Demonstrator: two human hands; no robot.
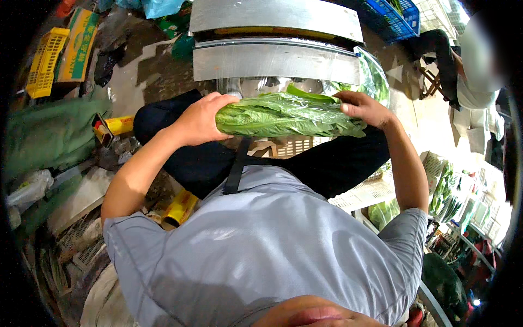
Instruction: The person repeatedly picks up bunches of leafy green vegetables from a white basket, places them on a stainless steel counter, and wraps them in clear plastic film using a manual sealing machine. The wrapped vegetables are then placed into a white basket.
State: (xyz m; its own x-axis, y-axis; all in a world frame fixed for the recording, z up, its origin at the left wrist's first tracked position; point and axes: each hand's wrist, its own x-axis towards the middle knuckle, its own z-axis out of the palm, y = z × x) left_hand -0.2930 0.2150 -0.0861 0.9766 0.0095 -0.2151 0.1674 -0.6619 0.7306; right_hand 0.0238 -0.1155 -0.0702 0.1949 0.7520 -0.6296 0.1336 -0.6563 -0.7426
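**Leafy bundle held level by its two ends**

In the head view, the bundle of long green leaves lies crosswise in front of the seated person, over the dark trousers and just short of the near edge of a metal unit. The left hand is clamped around its left end, thumb side toward the unit. The right hand grips the upper right end, fingers curled over from above. The hands are well apart, with the whole bundle spanning between them. Such a wide hold probably keeps the loose leaves from sagging in the middle.

Clear film glints across the right half of the leaves and seems pressed down on them; whether it joins the sheet hanging at the unit's near edge, I cannot tell. Holding the bundle close to that edge likely keeps film and leaves within easy reach.

Bagged greens rest by the unit's near right corner, perhaps there to leave its middle free. Beyond the far right corner is a blue crate; well off to the left, a yellow crate leans by a carton.
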